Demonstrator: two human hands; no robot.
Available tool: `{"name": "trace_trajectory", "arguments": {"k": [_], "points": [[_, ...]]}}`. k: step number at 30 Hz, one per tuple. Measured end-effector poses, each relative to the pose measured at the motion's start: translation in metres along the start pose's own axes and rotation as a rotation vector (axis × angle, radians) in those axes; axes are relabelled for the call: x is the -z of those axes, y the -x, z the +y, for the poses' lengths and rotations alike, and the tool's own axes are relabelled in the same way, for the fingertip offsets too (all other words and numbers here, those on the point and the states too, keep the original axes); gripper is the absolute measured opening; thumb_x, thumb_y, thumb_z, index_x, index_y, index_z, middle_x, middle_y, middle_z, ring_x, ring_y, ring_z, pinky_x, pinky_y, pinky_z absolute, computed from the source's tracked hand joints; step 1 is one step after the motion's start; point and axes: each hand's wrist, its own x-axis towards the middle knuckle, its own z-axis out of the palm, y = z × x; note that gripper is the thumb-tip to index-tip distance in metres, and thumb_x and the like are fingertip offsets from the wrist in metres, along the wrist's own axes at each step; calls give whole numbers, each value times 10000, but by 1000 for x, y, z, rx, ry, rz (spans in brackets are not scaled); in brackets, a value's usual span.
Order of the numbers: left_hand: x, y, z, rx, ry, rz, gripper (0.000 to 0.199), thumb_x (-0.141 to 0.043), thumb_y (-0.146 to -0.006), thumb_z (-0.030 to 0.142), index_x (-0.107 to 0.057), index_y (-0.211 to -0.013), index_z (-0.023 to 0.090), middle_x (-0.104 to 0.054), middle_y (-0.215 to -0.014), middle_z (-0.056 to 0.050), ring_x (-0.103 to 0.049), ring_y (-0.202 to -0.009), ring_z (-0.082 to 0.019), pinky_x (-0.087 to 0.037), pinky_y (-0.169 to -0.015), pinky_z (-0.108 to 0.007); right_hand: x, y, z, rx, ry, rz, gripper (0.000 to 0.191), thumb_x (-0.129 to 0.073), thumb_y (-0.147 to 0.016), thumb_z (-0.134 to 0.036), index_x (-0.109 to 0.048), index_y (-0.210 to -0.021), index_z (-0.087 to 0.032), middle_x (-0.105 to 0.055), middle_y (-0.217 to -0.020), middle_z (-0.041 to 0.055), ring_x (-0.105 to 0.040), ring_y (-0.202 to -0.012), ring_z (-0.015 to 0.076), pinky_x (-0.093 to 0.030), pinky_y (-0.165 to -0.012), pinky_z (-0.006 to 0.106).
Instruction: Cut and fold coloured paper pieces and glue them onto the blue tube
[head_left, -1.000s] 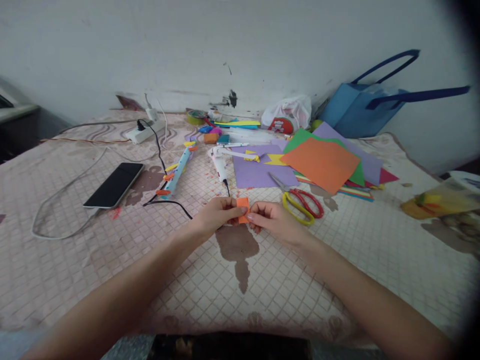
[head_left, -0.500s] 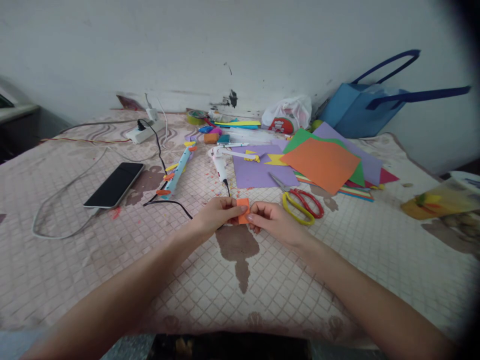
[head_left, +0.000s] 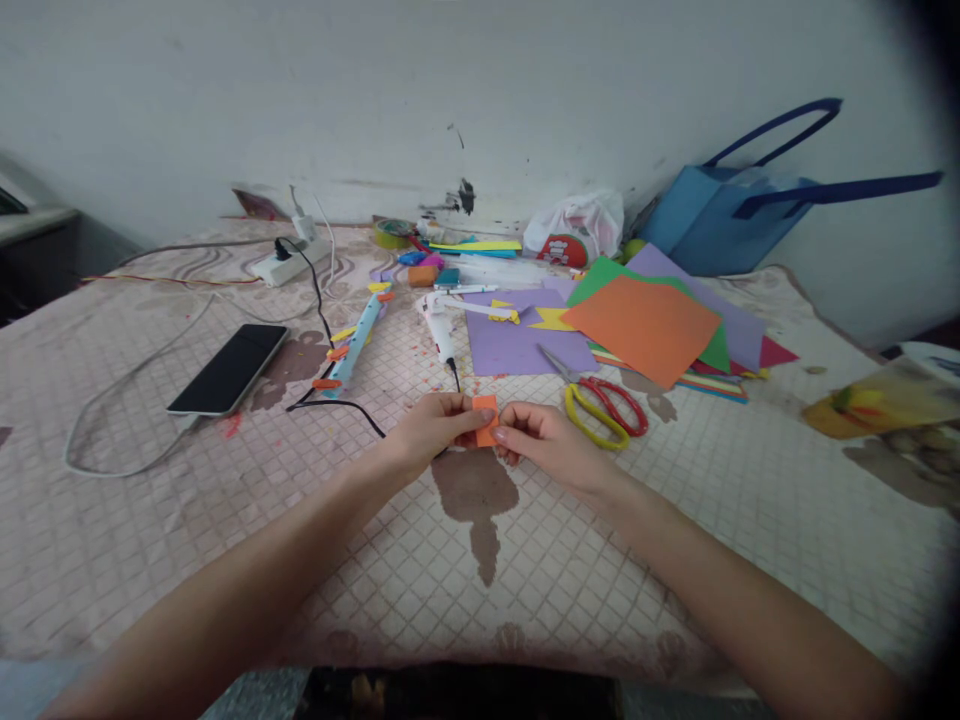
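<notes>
With our left hand (head_left: 435,425) pinching it from nine o'clock and our right hand (head_left: 544,440) from four, we hold a small orange piece (head_left: 483,437), scissors (head_left: 577,381) at its two o'clock, probably light, easily creased and best gripped by opposite edges.

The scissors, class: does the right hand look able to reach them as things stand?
Probably yes: the scissors lie close beside the right hand, nothing visibly between, though its thumb is at the orange piece.
</notes>
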Motion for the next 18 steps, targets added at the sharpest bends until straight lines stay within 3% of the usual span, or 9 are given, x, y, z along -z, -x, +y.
{"name": "trace_trajectory", "arguments": {"k": [18], "points": [[-1,1,1,0,-28,38,237,-698,-694,366,-621,-743,147,-642,-676,-15,-552,-598,-90,-400,-586,-218,-5,1,1,10,6,20,229,-604,-788,-384,-522,-704,-188,-525,-664,-27,-484,-584,95,-408,-573,255]]}}
